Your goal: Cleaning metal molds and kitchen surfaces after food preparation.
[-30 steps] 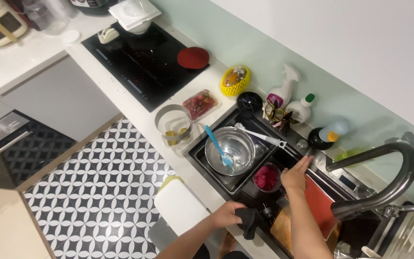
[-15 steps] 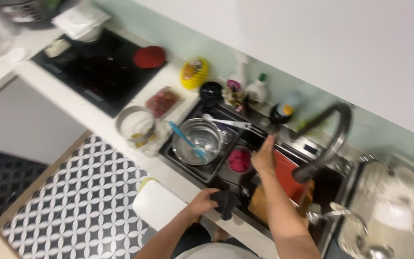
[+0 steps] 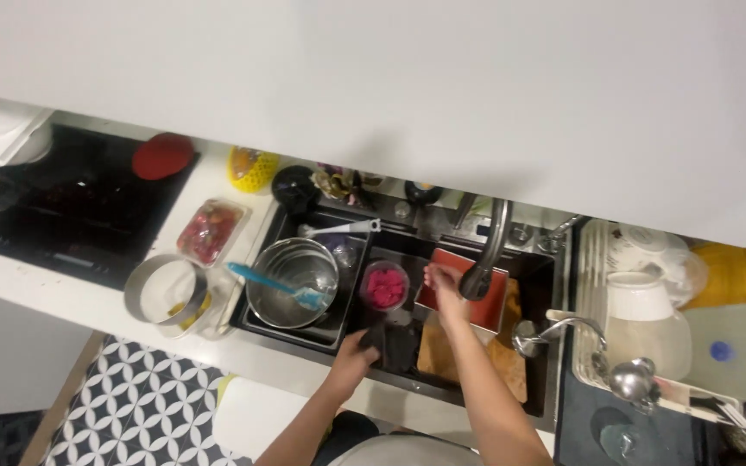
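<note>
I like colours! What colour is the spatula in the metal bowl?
Blue spatula, seen in the head view.

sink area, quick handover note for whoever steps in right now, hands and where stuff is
Left hand grips a dark cloth at the sink's front edge.
Right hand is open, fingers at the red tray under the black faucet.
Pink-filled cup stands beside it; metal pot with blue spatula sits in the left basin.
No water visibly running; these items remain in the sink, while crockery stands in the rack.

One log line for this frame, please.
left hand: holds dark cloth at sink front | right hand: under faucet, by red tray | nearby: pink bowl, steel pot
</note>
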